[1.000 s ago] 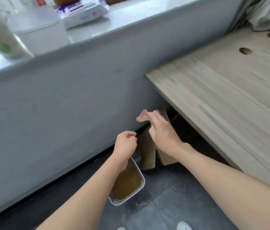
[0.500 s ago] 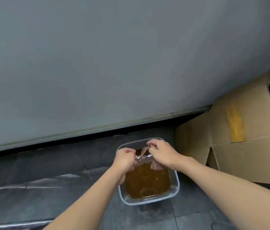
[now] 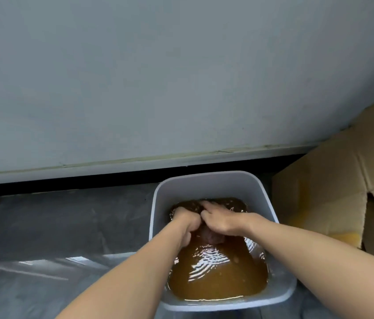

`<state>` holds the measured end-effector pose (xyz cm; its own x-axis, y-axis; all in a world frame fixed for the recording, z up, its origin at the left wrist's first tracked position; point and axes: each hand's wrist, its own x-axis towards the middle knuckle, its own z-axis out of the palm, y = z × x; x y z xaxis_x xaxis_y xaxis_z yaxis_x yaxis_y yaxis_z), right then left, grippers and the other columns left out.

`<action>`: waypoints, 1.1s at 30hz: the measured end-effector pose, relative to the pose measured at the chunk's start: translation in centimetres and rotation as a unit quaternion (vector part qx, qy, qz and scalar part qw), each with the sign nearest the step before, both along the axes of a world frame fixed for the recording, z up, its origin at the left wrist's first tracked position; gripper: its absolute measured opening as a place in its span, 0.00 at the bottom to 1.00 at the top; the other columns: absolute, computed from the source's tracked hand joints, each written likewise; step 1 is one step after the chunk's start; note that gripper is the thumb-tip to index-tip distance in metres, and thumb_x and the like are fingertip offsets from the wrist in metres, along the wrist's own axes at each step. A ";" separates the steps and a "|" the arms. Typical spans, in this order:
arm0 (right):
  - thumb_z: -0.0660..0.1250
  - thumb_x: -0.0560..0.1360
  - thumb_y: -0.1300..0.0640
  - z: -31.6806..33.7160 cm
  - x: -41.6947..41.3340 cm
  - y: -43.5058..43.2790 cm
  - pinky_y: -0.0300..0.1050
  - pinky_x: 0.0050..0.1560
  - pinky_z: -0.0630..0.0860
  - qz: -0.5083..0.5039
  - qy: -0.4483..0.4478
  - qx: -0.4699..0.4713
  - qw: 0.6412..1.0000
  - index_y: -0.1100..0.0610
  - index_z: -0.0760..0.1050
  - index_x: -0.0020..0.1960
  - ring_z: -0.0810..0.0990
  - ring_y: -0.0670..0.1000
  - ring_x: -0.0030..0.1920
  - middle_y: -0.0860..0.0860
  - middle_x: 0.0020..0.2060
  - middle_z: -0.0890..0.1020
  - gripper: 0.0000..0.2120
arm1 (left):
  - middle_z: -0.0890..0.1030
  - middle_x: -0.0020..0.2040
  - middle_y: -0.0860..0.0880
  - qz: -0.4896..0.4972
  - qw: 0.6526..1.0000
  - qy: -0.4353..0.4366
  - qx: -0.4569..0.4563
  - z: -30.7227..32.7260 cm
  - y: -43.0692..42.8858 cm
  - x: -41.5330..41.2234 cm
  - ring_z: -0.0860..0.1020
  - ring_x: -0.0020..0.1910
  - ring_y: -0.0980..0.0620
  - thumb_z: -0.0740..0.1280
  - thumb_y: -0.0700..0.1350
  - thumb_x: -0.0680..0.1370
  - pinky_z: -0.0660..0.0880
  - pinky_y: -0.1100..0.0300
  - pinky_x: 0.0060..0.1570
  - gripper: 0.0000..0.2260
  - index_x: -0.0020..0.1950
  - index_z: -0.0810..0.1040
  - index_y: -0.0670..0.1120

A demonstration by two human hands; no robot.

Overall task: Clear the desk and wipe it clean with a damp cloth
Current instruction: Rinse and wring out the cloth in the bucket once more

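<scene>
Hands are both sunk in a plastic tub (image 3: pixel 206 179) of water. The left hand (image 3: pixel 185 223) is curled into a fist, knuckles up, and a wet cloth (image 3: pixel 211 237) is gripped in it. The right hand (image 3: pixel 224 221) is closed over the same cloth from the other side, fingers bent down onto it, and is pressed against the left hand. The cloth is seen only as a small pinkish-brown bunch between and just below the two hands, at the water line; the rest is hidden by the hands and the murk. Amber-brown water (image 3: pixel 218 282) is held in the tub, with ripples and glare near the wrists. A darker patch is seen at the far side of the water; whether it is cloth or shadow cannot be told. The tub, pale grey with rounded corners, is set on a dark grey floor (image 3: pixel 43 231). A cardboard box (image 3: pixel 328 192) with an open flap is placed just beside the tub on the right. A grey wall (image 3: pixel 158 77) is seen behind, with a pale skirting strip above a dark gap at its foot.
</scene>
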<state>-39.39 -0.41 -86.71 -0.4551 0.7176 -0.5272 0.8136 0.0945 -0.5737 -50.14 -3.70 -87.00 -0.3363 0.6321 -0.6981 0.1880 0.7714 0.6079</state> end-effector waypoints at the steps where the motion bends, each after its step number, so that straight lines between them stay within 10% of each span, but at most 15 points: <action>1: 0.49 0.85 0.52 -0.6 -0.1 0.2 0.53 0.78 0.51 0.019 -0.031 0.000 0.999 0.54 0.53 0.81 0.54 0.61 0.79 0.58 0.80 0.56 0.25 | 0.79 0.58 0.39 -0.007 1.000 0.024 0.009 -0.7 0.5 -0.1 0.80 0.55 0.41 0.65 0.39 0.80 0.79 0.54 0.51 0.15 0.65 0.72 0.39; 5: 0.52 0.84 0.50 -1.7 0.2 0.6 0.57 0.79 0.51 0.063 -0.126 -0.021 0.990 0.52 0.50 0.82 0.52 0.62 0.80 0.57 0.81 0.47 0.28 | 0.77 0.62 0.40 -0.014 0.998 0.053 0.024 -2.3 1.3 -0.4 0.78 0.57 0.44 0.63 0.37 0.80 0.73 0.59 0.50 0.16 0.69 0.71 0.38; 9: 0.58 0.82 0.52 -0.3 0.5 0.2 0.52 0.75 0.61 0.031 -0.098 -0.009 0.995 0.54 0.61 0.78 0.63 0.61 0.76 0.59 0.78 0.60 0.25 | 0.77 0.58 0.40 0.033 0.992 0.118 0.016 -2.3 0.6 -0.1 0.77 0.59 0.41 0.65 0.40 0.78 0.75 0.53 0.60 0.14 0.63 0.72 0.39; 14: 0.53 0.84 0.50 -0.4 0.4 -0.3 0.53 0.68 0.72 -0.151 0.030 -0.058 0.986 0.60 0.73 0.66 0.77 0.58 0.62 0.58 0.62 0.79 0.19 | 0.85 0.49 0.37 0.189 0.963 -0.189 -0.027 -0.9 0.5 0.2 0.84 0.46 0.38 0.65 0.49 0.78 0.81 0.42 0.51 0.16 0.59 0.80 0.39; 17: 0.58 0.81 0.56 -1.5 0.4 0.3 0.55 0.60 0.79 -0.202 0.055 -0.052 0.977 0.61 0.78 0.53 0.82 0.59 0.53 0.59 0.51 0.83 0.13 | 0.84 0.48 0.37 0.162 0.960 -0.223 -0.045 -1.5 0.8 0.3 0.84 0.39 0.37 0.67 0.41 0.77 0.82 0.40 0.36 0.14 0.61 0.79 0.36; 22: 0.64 0.80 0.55 -0.1 0.8 0.2 0.47 0.46 0.75 -0.227 0.046 -0.074 0.970 0.59 0.75 0.54 0.79 0.58 0.48 0.58 0.48 0.80 0.08 | 0.84 0.47 0.34 0.170 0.966 -0.194 0.011 -2.2 1.1 0.4 0.84 0.40 0.37 0.63 0.31 0.73 0.81 0.37 0.43 0.16 0.60 0.78 0.34; 30: 0.65 0.76 0.66 0.2 1.0 0.3 0.51 0.49 0.81 -0.257 0.045 -0.020 0.965 0.62 0.75 0.60 0.80 0.60 0.53 0.61 0.55 0.79 0.13 | 0.79 0.39 0.40 0.127 0.982 -0.119 0.075 -1.7 0.7 0.7 0.75 0.29 0.48 0.64 0.28 0.75 0.72 0.63 0.24 0.11 0.57 0.76 0.36; 33: 0.63 0.76 0.66 1.0 1.9 0.1 0.50 0.57 0.79 -0.183 -0.012 0.096 0.978 0.61 0.76 0.59 0.80 0.62 0.57 0.60 0.56 0.81 0.12 | 0.80 0.50 0.43 0.067 0.995 0.013 0.073 -2.0 0.7 0.3 0.78 0.44 0.46 0.65 0.36 0.76 0.79 0.57 0.43 0.15 0.63 0.73 0.42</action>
<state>-37.46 -0.29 -85.68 -0.1387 0.9166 -0.3749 0.8260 -0.1018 -0.5544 -49.86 -3.01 -89.04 -0.4411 0.6747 -0.5918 0.1062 0.6940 0.7121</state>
